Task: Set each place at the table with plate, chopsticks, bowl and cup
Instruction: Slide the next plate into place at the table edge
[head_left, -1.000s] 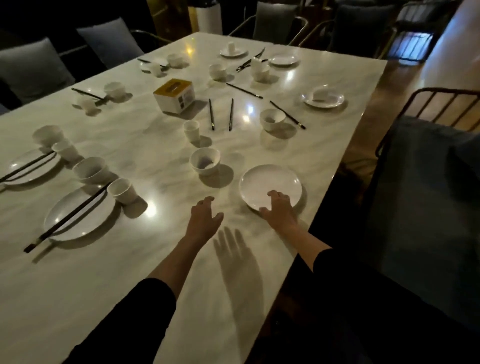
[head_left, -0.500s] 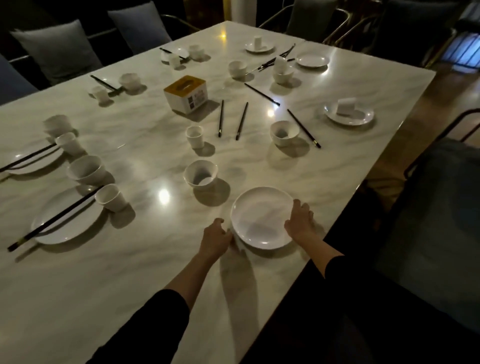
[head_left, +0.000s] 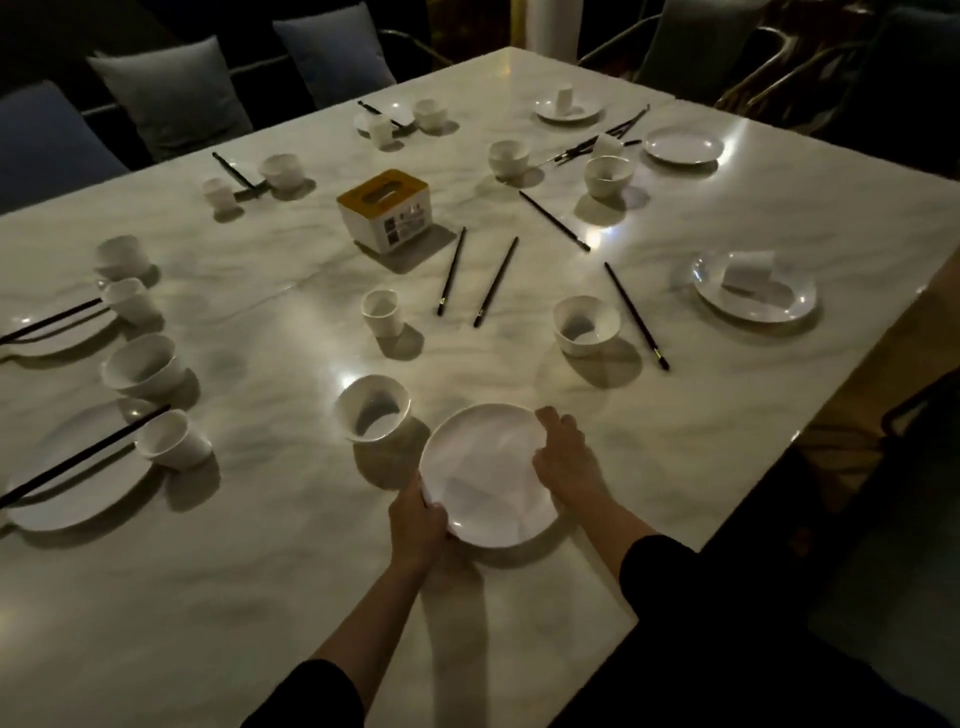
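Observation:
A white plate (head_left: 483, 467) lies on the marble table (head_left: 260, 597) near its front edge. My left hand (head_left: 415, 519) grips the plate's near-left rim, and my right hand (head_left: 566, 457) holds its right rim. A white bowl (head_left: 371, 408) stands just left of the plate. Farther in stand a small cup (head_left: 382, 312) and two loose black chopsticks (head_left: 475, 278). Another bowl (head_left: 586, 325) sits to the right with a single chopstick (head_left: 636, 314) beside it.
Set places with plate, chopsticks, bowl and cup (head_left: 171, 439) line the left side. A plate with a tipped cup (head_left: 753, 286) sits at the right edge. A yellow-topped tissue box (head_left: 384, 210) stands mid-table. More dishes lie at the far end; chairs surround the table.
My left hand moved from the bare table onto the plate's left rim. The plate has slid toward me, now held by both hands.

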